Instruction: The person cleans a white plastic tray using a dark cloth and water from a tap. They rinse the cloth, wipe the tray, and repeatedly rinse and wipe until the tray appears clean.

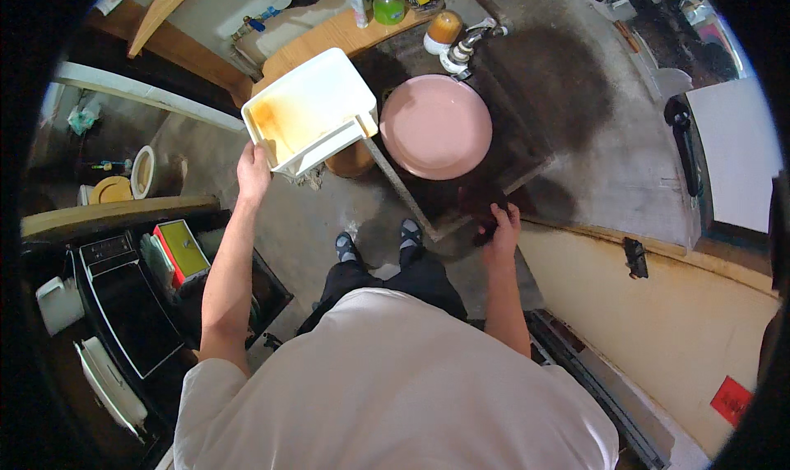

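Note:
My left hand (254, 172) grips the lower left corner of a white plastic tray (321, 93), which is tilted and has an orange-yellow stain inside. Right of the tray, a round pink basin (437, 127) sits in the dark floor sink area below a metal tap (464, 49). My right hand (503, 232) is at the lower right of the basin, beside the sink's low edge. Its fingers are curled around something dark that I cannot make out against the dark background.
A wooden shelf (296, 49) at the back holds a bottle of green liquid (389, 6). An orange-and-white container (443, 31) stands by the tap. The sink's low rim (401, 189) runs before my feet. A cream panel (642, 297) is at right, a black appliance (133, 315) at left.

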Tool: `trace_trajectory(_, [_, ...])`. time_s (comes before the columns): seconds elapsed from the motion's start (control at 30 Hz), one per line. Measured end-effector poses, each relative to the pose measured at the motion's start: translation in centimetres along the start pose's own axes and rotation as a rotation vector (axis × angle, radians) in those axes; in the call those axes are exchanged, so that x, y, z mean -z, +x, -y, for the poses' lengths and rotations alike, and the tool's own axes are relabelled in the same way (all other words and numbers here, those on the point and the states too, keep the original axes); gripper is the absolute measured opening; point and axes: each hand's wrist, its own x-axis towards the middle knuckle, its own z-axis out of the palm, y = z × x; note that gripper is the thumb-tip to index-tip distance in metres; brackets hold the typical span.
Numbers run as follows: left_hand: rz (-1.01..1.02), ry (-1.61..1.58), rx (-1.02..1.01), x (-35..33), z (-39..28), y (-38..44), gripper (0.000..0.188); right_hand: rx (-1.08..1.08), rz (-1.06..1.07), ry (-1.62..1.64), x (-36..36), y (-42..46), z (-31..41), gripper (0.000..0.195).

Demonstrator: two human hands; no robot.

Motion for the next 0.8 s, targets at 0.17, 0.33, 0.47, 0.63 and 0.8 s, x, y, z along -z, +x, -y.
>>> trace_trajectory(0.17, [0.051,0.087,-0.207,-0.5,-2.0,0.9,0.045,0.082,-0.187,-0.351,7.9,2.8,-11.0,0.035])
trace_trajectory(0.33, [0.14,0.066,-0.258,-2.5,-4.4,3.0,0.047,0.401,-0.23,-0.446,8.7,4.6,-12.5,0.037])
trace_trajectory(0.47, [0.18,0.072,-0.325,-4.9,-4.0,6.3,0.044,0.453,-0.385,-0.756,9.2,4.1,-8.0,0.034])
trace_trajectory(0.63, [0.353,0.066,-0.325,-14.0,-8.9,7.8,0.048,0.616,-0.364,-0.675,8.6,8.4,3.5,0.032])
trace_trajectory(0.8, [0.417,-0.011,-0.335,-23.3,-7.1,11.1,0.053,0.882,-0.162,-0.708,-17.3,13.5,17.9,0.041])
